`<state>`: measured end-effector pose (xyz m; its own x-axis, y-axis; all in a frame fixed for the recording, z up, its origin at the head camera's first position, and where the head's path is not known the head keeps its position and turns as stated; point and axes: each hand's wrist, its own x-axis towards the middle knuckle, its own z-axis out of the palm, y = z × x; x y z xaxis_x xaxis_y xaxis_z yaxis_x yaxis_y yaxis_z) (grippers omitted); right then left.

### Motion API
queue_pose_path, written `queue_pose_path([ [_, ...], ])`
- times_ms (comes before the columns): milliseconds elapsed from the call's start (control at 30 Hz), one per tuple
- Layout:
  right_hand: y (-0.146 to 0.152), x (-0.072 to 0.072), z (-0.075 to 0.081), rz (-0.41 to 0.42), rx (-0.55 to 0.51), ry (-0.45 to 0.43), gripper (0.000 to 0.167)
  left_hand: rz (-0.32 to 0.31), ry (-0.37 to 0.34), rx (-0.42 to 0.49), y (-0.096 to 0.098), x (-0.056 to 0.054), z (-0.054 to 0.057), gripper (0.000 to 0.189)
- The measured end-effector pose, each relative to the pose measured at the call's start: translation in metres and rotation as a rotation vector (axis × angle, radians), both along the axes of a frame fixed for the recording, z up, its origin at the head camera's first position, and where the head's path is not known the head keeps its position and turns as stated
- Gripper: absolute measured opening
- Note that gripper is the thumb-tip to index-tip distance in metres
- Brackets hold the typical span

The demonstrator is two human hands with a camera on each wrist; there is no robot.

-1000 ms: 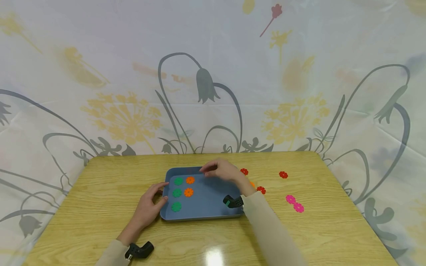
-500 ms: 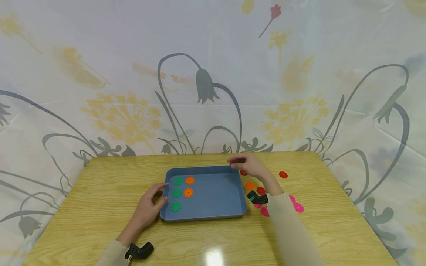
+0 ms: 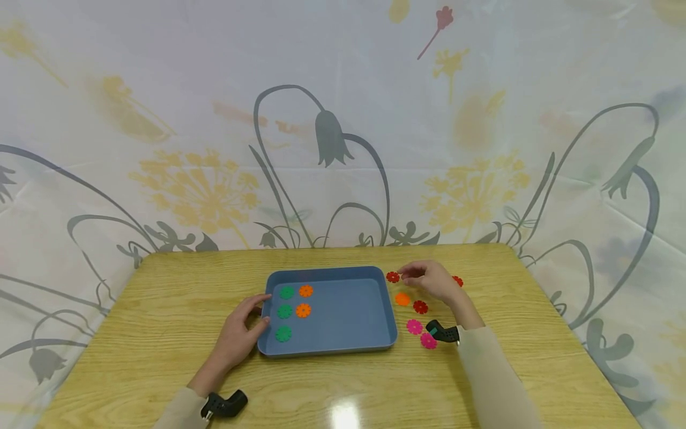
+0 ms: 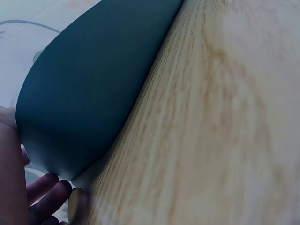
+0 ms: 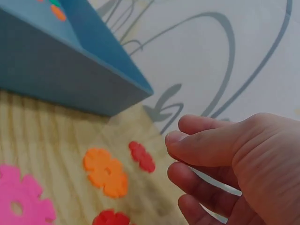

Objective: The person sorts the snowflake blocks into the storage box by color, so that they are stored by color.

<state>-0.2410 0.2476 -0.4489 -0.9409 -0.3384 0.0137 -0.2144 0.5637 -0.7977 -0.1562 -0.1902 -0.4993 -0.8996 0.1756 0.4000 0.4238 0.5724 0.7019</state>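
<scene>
On the wood-grained table (image 3: 300, 393), just beside the far-right corner of the tray (image 3: 348, 319), your right hand (image 3: 433, 280) hovers with its fingers loosely bent and thumb tip close to the index finger; you appear to hold nothing. Your fingertips are just beside a thin, scallop-edged red disc (image 3: 393, 277), apart from it in the right wrist view.

Your left hand (image 3: 241, 330) holds the tray at its left edge, thumb and index finger over the rim, other fingertips bent against the smooth outer wall. The tray is blue-grey, matte and shallow, a rectangle with rounded corners.

Inside it, to your left, three green discs (image 3: 284, 311) lie flat in a column, with two orange discs (image 3: 300, 310) alongside the two farther ones. All have notched, petal-like rims.

To the tray's right, you have a loose orange disc (image 3: 402, 299), a darker red disc (image 3: 420, 307) and two pink discs (image 3: 414, 327) lying flat; the nearest pink one in your right wrist view shows a round central hole. Another red disc (image 3: 458, 280) is partly hidden behind your right hand. Beyond the table hangs a creased, flower-printed cloth (image 3: 343, 196).
</scene>
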Motion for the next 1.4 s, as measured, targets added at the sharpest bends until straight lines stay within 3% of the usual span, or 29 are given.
queue_pose_path([
  [167, 0.009, 0.004, -0.012, -0.006, 0.03, -0.018, 0.022, -0.006, -0.014, 0.004, 0.001, 0.0, 0.0, 0.044],
  [367, 0.013, 0.008, -0.013, 0.022, -0.005, -0.09, 0.026, -0.006, -0.021, 0.011, 0.002, 0.0, 0.0, 0.044],
  [567, 0.014, 0.008, -0.017, 0.077, 0.05, -0.081, 0.029, -0.011, -0.003, 0.013, 0.002, 0.0, 0.002, 0.044],
  [733, 0.011, 0.008, -0.018, 0.089, 0.034, -0.092, 0.03, -0.008, 0.001, -0.01, 0.0, 0.001, 0.002, 0.042],
  [1167, 0.007, 0.008, -0.02, 0.034, 0.109, -0.084, 0.025, -0.004, 0.019, -0.004, 0.0, 0.0, 0.0, 0.044],
  [1400, 0.01, 0.007, -0.023, 0.014, 0.038, -0.09, 0.025, -0.004, 0.014, 0.0, 0.0, 0.001, 0.001, 0.043],
])
